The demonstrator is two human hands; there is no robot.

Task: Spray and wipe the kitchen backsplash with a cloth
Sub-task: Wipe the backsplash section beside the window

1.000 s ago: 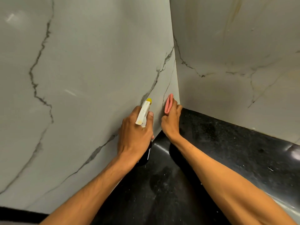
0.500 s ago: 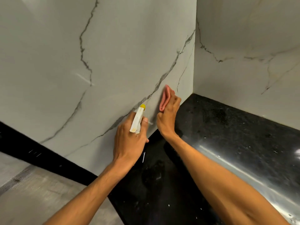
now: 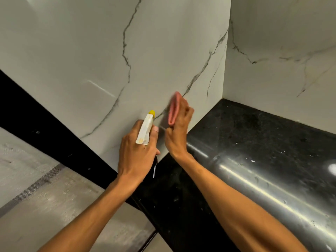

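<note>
Cloth: pink cloth (image 3: 173, 110), folded, long side roughly upright, flat against the backsplash (image 3: 163, 51). It sits low on the left panel, on a grey vein, near the inside corner and above the tabletop edge. Edges are motion-blurred.
R hand: your right hand (image 3: 179, 131) is behind the cloth. Grip clamped on it, fingers bent over the fold and pinning it to the panel, thumb low on the near side.
Spray bottle: spray bottle (image 3: 145, 130) sits just left of the cloth, not touching it. White trigger head with a yellow nozzle tip (image 3: 152, 112), aimed up at the panel and close to the surface. Dark body shows below your fist.
L hand: your left hand (image 3: 136, 157) has its grip closed round the bottle neck, one finger up front by the trigger. Can't tell if the trigger is pulled.
Backsplash: pale marble-look w/ grey veins. A 2nd panel (image 3: 281, 70) meets it at the corner on the right.
Tabletop: black speckled tabletop (image 3: 254, 142), glossy, with a bright light streak and small pale specks.
Floor: grey floor (image 3: 45, 197) lower left, beyond a black band (image 3: 36, 124).
</note>
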